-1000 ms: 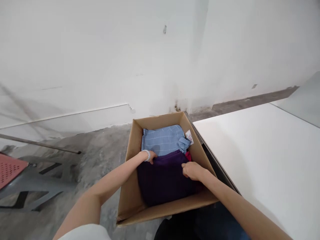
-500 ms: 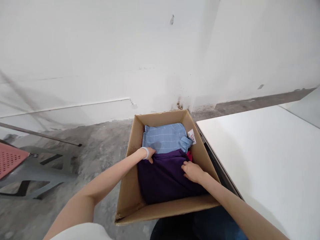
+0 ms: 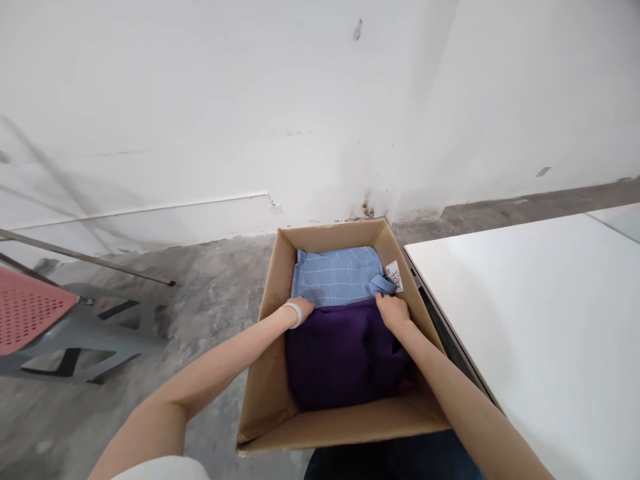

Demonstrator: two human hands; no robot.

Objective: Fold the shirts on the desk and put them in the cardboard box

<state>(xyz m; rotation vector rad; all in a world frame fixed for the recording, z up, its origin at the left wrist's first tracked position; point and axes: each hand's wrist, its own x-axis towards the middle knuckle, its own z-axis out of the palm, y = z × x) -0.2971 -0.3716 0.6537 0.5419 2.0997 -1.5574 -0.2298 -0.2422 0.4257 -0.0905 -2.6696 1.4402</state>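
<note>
An open cardboard box (image 3: 267,393) holds folded clothes. At its far end lies a blue checked shirt (image 3: 337,273), its collar bunched at the right. A folded dark purple garment (image 3: 345,360) fills the near part, overlapping the shirt's near edge. My left hand (image 3: 301,311), with a pale band at the wrist, pinches the purple garment's far left corner. My right hand (image 3: 393,312) is closed on its far right corner, close to the shirt collar. A sliver of red cloth (image 3: 407,385) shows low at the right, mostly hidden.
To the right of the box stands a white table (image 3: 540,313). A grey stool (image 3: 115,340) with a pink perforated item (image 3: 33,310) is on the left, near a thin metal rod (image 3: 100,257). Behind is a white wall (image 3: 225,107). A printed label (image 3: 395,275) sticks inside the box.
My right hand has moved away from me to the purple garment's far right corner and closed there. The red patch by the collar is covered now, while red shows lower right.
</note>
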